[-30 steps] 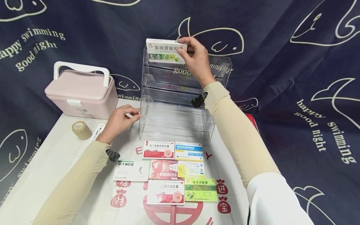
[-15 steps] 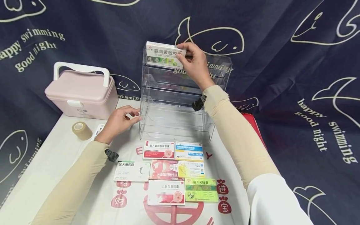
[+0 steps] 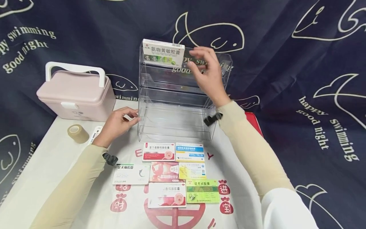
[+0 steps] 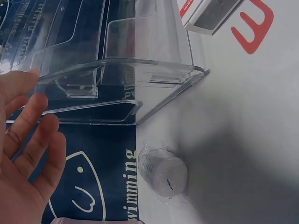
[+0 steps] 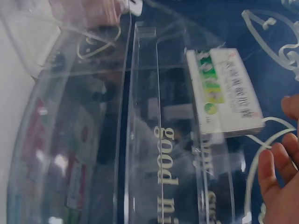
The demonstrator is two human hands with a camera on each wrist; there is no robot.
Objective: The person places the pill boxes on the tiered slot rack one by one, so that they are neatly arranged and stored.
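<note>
Both hands are at a clear acrylic tiered rack [image 3: 175,118] standing on the table. In its top tier, at the left, a white and green medicine box [image 3: 163,54] leans upright. Just right of that box is my right hand [image 3: 208,71], fingers loosely bent and apart from it; the right wrist view shows a gap between the fingertips and the medicine box [image 5: 226,91]. My left hand [image 3: 115,124] touches the rack's left side with thumb and fingertips. Seen from the left wrist, the relaxed fingers [image 4: 49,126] lie beside the clear side panel [image 4: 126,70].
Several medicine boxes lie flat before the rack, among them a green box [image 3: 202,191] and a blue-white box [image 3: 190,152]. At left stand a pink case [image 3: 75,95] with a white handle and a tan tape roll [image 3: 77,133]. A red case [image 3: 254,123] shows at right.
My right hand has let go of the white and green medicine box and moved right, after lowering it into the top tier. The left hand stays at the rack's side.
</note>
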